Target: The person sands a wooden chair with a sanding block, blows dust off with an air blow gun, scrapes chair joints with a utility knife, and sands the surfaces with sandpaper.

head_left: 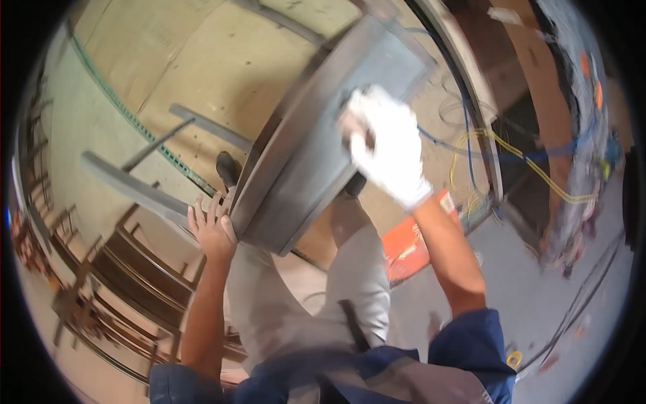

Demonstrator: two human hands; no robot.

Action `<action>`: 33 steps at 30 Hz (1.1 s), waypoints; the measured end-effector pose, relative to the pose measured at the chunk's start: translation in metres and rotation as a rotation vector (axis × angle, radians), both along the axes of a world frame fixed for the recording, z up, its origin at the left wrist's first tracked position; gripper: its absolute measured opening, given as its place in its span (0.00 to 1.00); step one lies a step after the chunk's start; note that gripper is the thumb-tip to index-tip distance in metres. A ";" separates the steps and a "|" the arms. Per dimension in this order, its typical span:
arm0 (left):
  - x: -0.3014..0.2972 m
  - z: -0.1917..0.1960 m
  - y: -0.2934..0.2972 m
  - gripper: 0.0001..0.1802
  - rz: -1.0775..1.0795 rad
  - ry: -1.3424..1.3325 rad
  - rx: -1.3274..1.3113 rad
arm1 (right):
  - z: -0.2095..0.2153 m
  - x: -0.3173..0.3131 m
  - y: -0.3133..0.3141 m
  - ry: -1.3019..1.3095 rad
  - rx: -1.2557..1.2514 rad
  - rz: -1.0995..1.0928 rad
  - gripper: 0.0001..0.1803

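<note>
The gray piece of furniture (303, 161) is tilted in front of the person, above the legs, with its own gray legs (128, 182) poking out to the left. The left hand (214, 227) is bare, fingers spread, touching the near corner; I can't tell if it grips tightly. The right hand (387, 138), in a white glove, is curled on the flat panel; blur hides whether it holds anything. An orange bag (407, 248) lies near the right arm.
</note>
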State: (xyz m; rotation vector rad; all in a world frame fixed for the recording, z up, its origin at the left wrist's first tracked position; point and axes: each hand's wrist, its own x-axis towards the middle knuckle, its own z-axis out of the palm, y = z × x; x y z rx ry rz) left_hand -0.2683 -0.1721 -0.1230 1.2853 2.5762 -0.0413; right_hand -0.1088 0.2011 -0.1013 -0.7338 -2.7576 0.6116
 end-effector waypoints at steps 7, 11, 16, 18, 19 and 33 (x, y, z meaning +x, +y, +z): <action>0.009 -0.015 0.004 0.24 0.169 0.058 0.105 | -0.008 -0.027 -0.042 0.094 0.045 1.253 0.14; 0.033 -0.033 0.001 0.33 0.627 0.217 0.604 | -0.029 -0.046 0.030 0.072 0.053 1.342 0.27; 0.058 -0.024 0.005 0.44 1.164 -0.292 0.992 | -0.033 -0.070 -0.082 0.062 -0.082 1.596 0.22; 0.039 -0.037 0.011 0.42 1.117 -0.291 1.053 | -0.037 -0.071 -0.125 0.154 0.043 1.564 0.18; 0.039 -0.041 0.005 0.41 1.126 -0.265 1.063 | -0.032 -0.072 -0.139 0.079 0.084 1.604 0.17; 0.049 -0.071 0.000 0.46 0.916 -0.097 1.297 | -0.012 -0.047 -0.104 0.012 0.323 1.561 0.37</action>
